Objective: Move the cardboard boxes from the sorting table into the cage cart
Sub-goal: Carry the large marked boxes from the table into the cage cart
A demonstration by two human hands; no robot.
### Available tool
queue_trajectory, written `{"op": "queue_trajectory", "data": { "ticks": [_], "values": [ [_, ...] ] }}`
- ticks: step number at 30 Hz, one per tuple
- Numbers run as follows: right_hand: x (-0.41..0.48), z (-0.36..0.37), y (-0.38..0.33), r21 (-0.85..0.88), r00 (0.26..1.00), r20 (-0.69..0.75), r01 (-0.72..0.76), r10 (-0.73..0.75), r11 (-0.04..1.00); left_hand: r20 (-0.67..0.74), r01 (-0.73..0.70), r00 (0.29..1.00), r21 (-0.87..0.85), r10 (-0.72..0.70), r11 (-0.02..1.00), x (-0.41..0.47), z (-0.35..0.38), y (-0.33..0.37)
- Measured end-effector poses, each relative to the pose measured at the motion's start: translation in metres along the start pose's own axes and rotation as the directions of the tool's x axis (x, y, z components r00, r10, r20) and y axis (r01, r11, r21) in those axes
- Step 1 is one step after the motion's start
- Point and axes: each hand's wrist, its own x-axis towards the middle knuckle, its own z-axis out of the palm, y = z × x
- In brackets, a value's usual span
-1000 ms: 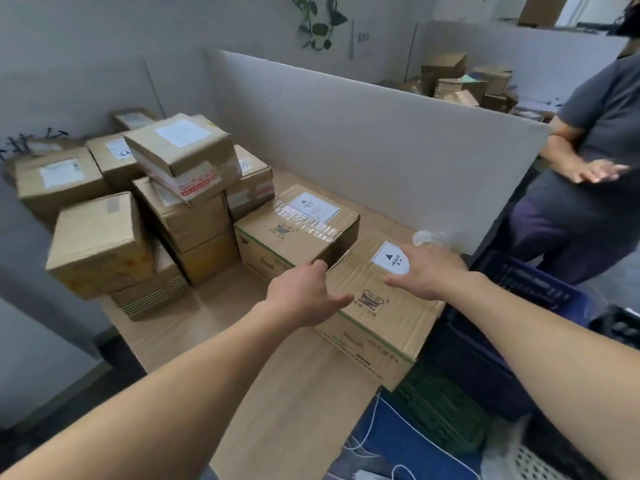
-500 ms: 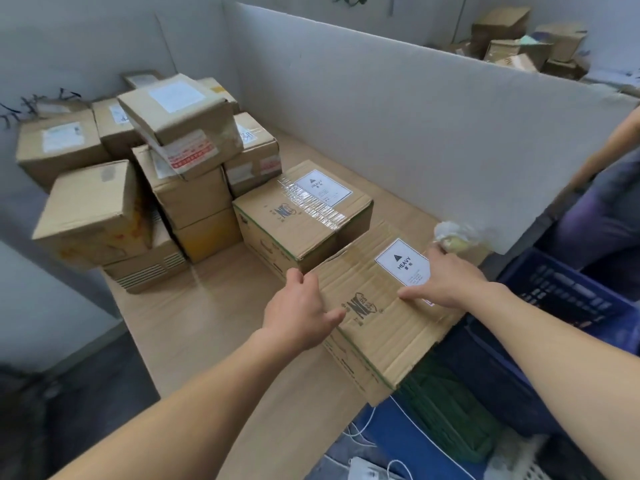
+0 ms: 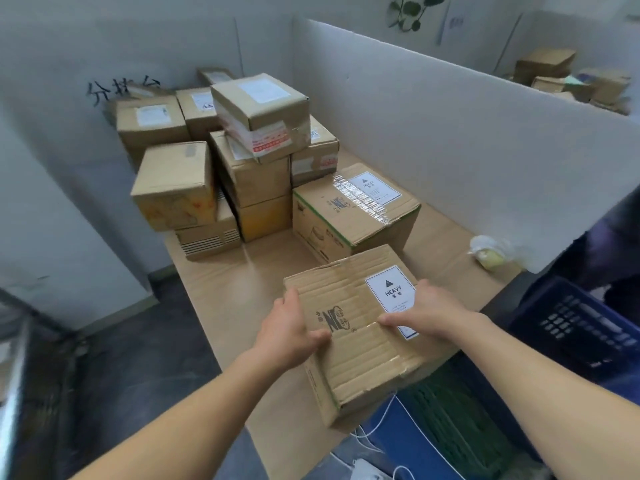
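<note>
Fingers (image 3: pixel 290 301) of left hand (image 3: pixel 291 332) and right hand (image 3: pixel 429 317) grip box (image 3: pixel 360 362), arms outstretched.

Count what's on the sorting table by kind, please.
HEAVY boxes: 2, the near box and the far box
Plain boxes: at least 9; the back of the pile is partly hidden
Plastic bundle: 1
Total: at least 12
</note>
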Motion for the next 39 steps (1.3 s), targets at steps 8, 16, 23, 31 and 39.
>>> {"op": "queue_trajectory", "data": {
  "ticks": [8, 16, 23, 31, 39],
  "values": [
    [-0.075, 0.07, -0.098, 0.075, 0.998, -0.046, 0.035, -0.031, 0.997, 0.039, 0.187, 0.982, -0.296, -0.184, 0.937, -0.091, -0.038, -0.108],
    [-0.14, 0.112, -0.239, 0.135, 0.972, -0.005, 0.233, -0.235, 0.963, -0.131, 0.313, 0.927, -0.245, -0.351, 0.918, -0.152, -0.143, -0.22],
    [-0.181, 0.116, -0.381, 0.121, 0.88, 0.006, 0.47, -0.474, 0.874, -0.323, 0.387, 0.8, -0.366, -0.506, 0.846, -0.215, -0.239, -0.294],
    [-0.216, 0.114, -0.513, 0.086, 0.677, 0.084, 0.726, -0.731, 0.682, -0.483, 0.417, 0.593, -0.501, -0.645, 0.758, -0.279, -0.311, -0.328],
    [-0.241, 0.131, -0.614, 0.11, 0.445, 0.184, 0.876, -0.876, 0.469, -0.53, 0.4, 0.383, -0.643, -0.756, 0.653, -0.324, -0.333, -0.358]
  ]
}}
